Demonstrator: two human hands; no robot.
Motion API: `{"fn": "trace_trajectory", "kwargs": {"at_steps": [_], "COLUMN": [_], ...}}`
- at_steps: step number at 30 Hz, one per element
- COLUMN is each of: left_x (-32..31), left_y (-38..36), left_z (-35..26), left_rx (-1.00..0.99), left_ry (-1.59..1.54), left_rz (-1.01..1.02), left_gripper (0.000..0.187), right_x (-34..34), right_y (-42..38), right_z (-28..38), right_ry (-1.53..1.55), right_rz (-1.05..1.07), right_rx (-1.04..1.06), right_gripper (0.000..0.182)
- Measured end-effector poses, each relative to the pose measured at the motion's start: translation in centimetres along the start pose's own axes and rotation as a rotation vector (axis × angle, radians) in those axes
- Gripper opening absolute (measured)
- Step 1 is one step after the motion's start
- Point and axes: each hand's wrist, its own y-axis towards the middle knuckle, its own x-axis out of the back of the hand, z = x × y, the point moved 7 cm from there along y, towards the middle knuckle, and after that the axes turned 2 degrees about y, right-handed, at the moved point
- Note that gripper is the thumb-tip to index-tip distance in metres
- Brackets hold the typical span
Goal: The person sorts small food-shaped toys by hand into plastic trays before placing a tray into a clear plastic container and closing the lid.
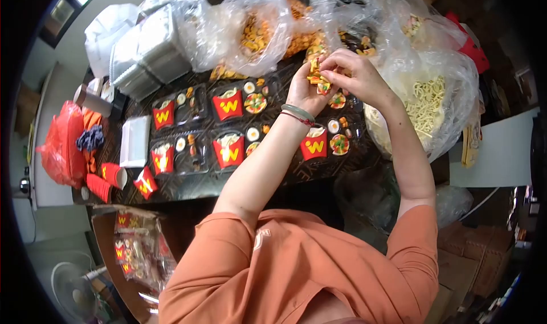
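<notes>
My left hand [306, 94] is cupped, palm up, around several small yellow-and-red toy food pieces [317, 80]. Above them my right hand [360, 78] bends its fingers onto the pieces, thumb and fingertips close together; what exactly they pinch is too small to make out. Beneath my hands lie clear plastic trays [203, 114], each with a red fries box [228, 104] marked with a yellow W. Beside the boxes are small toy fried eggs [249, 87], toy pizzas [255, 102] and other tiny food pieces. My forearms hide parts of the trays in the middle.
Open plastic bags of orange-yellow pieces [254, 38] stand along the back. A large bag of pale toy fries [426, 105] sits at the right. Stacked clear trays [149, 53], a red bag [61, 147] and loose red boxes [146, 183] are at left. Below stands a carton [105, 238].
</notes>
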Motion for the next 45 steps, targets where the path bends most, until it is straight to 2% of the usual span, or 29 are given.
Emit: {"fn": "trace_trajectory", "kwargs": {"at_steps": [2, 3, 4, 6, 7, 9, 10, 11, 12, 14, 16, 19, 21, 23, 25, 26, 29, 33, 36, 41, 43, 45], "left_x": [0.2, 0.7, 1.6, 3.0, 3.7, 4.2, 4.4, 6.3, 6.3, 5.8, 6.1, 6.3, 6.6, 6.9, 6.9, 7.2, 8.4, 9.4, 9.9, 10.5, 10.4, 10.3], "left_y": [-4.5, -6.8, -8.8, -12.5, -14.2, -18.0, -19.8, -20.8, -22.4, -25.5, -28.1, -30.6, -31.6, -32.5, -33.8, -34.7, -37.1, -40.7, -42.1, -42.8, -42.7, -42.4], "left_z": [-1.0, -1.5, -2.3, -4.5, -5.5, -7.3, -8.1, -9.5, -10.3, -11.7, -13.0, -13.8, -14.0, -14.3, -14.7, -15.2, -16.7, -18.0, -18.1, -17.9, -17.7, -17.6], "left_rx": [0.059, -0.009, -0.052, -0.191, -0.220, -0.185, -0.178, -0.143, -0.216, -0.324, -0.366, -0.311, -0.342, -0.360, -0.435, -0.497, -0.588, -0.670, -0.683, -0.686, -0.680, -0.666], "left_ry": [-0.023, -0.080, -0.074, -0.033, -0.041, -0.123, -0.119, -0.172, -0.125, -0.112, -0.035, 0.019, 0.058, -0.026, -0.063, -0.041, -0.025, -0.023, -0.056, -0.118, -0.123, -0.129], "left_rz": [0.103, -0.092, -0.157, -0.144, -0.153, -0.015, 0.045, 0.123, 0.001, -0.201, -0.265, -0.126, -0.185, -0.224, -0.283, -0.337, -0.384, -0.424, -0.439, -0.415, -0.413, -0.401], "left_gripper": [0.032, 0.030, 0.027, 0.024, 0.024, 0.027, 0.028, 0.030, 0.031, 0.031, 0.032, 0.034, 0.036, 0.036, 0.036, 0.035, 0.032, 0.030, 0.031, 0.031, 0.032, 0.034], "right_x": [-3.9, -6.0, -8.0, -12.2, -13.9, -16.9, -18.4, -19.6, -20.9, -21.8, -22.8, -25.3, -27.4, -28.4, -30.1, -30.6, -32.3, -34.2, -36.3, -38.7, -37.6, -36.7], "right_y": [-0.4, -0.5, -0.6, -0.6, -0.4, 0.3, 0.7, 1.1, 1.5, 2.6, 3.8, 4.6, 5.0, 5.5, 5.8, 5.9, 6.6, 8.0, 8.6, 8.7, 8.3, 8.0], "right_z": [3.3, 4.6, 6.2, 8.1, 8.9, 9.8, 10.2, 10.8, 11.3, 13.3, 14.5, 16.9, 17.0, 17.2, 15.9, 15.6, 14.3, 13.2, 14.3, 16.0, 17.5, 18.0], "right_ry": [-0.050, -0.153, -0.235, -0.254, -0.196, -0.044, 0.242, 0.360, 0.480, 0.403, 0.276, 0.150, 0.101, 0.115, 0.337, 0.458, 0.681, 0.670, 0.425, 0.191, -0.016, 0.001], "right_rz": [0.115, 0.137, 0.119, 0.141, 0.145, 0.217, 0.317, 0.318, 0.320, 0.251, 0.204, 0.228, 0.310, 0.339, 0.441, 0.434, 0.417, 0.475, 0.581, 0.598, 0.421, 0.388], "right_rx": [0.023, 0.067, 0.150, 0.210, 0.210, 0.121, -0.068, -0.079, -0.089, 0.005, 0.119, 0.267, 0.297, 0.257, -0.029, -0.086, -0.154, -0.141, -0.005, 0.209, 0.462, 0.468], "right_gripper": [0.016, 0.019, 0.019, 0.018, 0.019, 0.019, 0.018, 0.017, 0.016, 0.015, 0.017, 0.017, 0.019, 0.017, 0.016, 0.016, 0.016, 0.014, 0.014, 0.014, 0.011, 0.011]}}
